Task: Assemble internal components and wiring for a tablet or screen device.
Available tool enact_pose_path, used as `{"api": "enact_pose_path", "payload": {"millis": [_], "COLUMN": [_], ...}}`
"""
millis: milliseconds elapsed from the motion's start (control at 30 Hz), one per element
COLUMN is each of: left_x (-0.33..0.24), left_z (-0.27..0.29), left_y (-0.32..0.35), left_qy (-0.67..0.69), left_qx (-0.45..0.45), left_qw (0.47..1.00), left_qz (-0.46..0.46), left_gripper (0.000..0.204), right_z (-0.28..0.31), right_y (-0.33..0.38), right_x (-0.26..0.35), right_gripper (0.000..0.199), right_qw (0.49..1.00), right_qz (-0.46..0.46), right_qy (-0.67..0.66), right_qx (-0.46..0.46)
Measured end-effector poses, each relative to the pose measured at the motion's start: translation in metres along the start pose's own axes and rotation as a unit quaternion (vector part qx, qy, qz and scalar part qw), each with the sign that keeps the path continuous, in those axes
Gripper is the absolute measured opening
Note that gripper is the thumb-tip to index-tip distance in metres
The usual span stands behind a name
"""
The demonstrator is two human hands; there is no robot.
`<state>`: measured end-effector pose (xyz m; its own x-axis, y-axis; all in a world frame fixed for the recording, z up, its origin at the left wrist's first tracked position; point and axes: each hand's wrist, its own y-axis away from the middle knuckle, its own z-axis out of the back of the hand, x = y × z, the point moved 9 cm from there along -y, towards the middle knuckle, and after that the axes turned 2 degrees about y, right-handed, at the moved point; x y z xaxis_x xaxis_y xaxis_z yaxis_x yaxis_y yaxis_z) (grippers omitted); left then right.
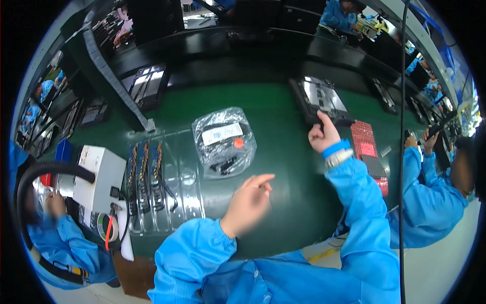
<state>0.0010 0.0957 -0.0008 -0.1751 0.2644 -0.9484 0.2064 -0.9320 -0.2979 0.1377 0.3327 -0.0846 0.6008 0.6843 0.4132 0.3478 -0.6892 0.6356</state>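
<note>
Right hand [324,136] far forward over the green table [283,152], fist mostly curled, index finger out and pressing the near corner of a dark tray-like device [324,101]. Nothing held inside that fist, so far as the view shows. Blue wristband and a pale watch-like band on that wrist, blue sleeve behind.

Left hand [249,202] hanging above the table nearer the body, motion-blurred, fingers loosely spread and narrow at the tips, empty. Possibly thumb and index touching; blur prevents certainty.

Dark device at the far right of the table, screen or reflective panel facing up, tilted in the fisheye curve. Just right of it, a red patterned sheet [364,139] with a dark gridded piece [374,166] below it.

Between the two hands and slightly left: clear plastic bag [225,143], crumpled, flat on the table, holding dark cable-like parts, a white label and a small red-orange dot. Well apart from both hands.

Left of the bag: clear plastic tray [164,185] with long slots, three of them filled with brownish strips and black wires. Beside that, a white box [98,177] with a black hose [50,169] curving past it, and a tape roll [107,227] at the near edge.

Other people in blue coats at lower left [61,243] and right [430,192], hands at their own places.
</note>
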Motion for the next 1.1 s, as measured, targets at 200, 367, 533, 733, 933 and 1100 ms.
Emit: {"api": "enact_pose_path", "payload": {"millis": [200,367,533,733,933,1100], "left_x": [-0.042,-0.044,-0.032,-0.044,-0.035,-0.037], "left_z": [-0.019,-0.029,-0.011,-0.031,-0.037,-0.039], "left_y": [0.035,0.083,0.114,0.124,0.116,0.118], "left_qy": [-0.065,-0.071,-0.124,-0.263,-0.281,-0.288], "left_qx": [0.060,0.044,-0.023,-0.010,-0.042,-0.055], "left_qw": [0.996,0.996,0.990,0.965,0.958,0.956], "left_qz": [-0.019,0.029,0.060,0.019,0.028,0.011], "left_gripper": [0.025,0.025,0.024,0.026,0.034,0.034], "right_z": [0.064,0.094,0.057,0.000,0.010,-0.032], "right_y": [0.139,0.199,0.257,0.170,0.084,0.079], "right_x": [-0.070,-0.146,-0.164,0.037,0.060,0.064], "right_gripper": [0.027,0.013,0.028,0.035,0.033,0.033], "right_qw": [0.998,0.978,0.877,0.381,0.518,0.455], "right_qz": [0.022,-0.076,-0.221,0.591,0.462,0.580], "right_qy": [0.050,0.180,0.323,0.709,0.719,0.676], "right_qx": [0.009,0.067,0.280,-0.053,-0.027,-0.007]}}
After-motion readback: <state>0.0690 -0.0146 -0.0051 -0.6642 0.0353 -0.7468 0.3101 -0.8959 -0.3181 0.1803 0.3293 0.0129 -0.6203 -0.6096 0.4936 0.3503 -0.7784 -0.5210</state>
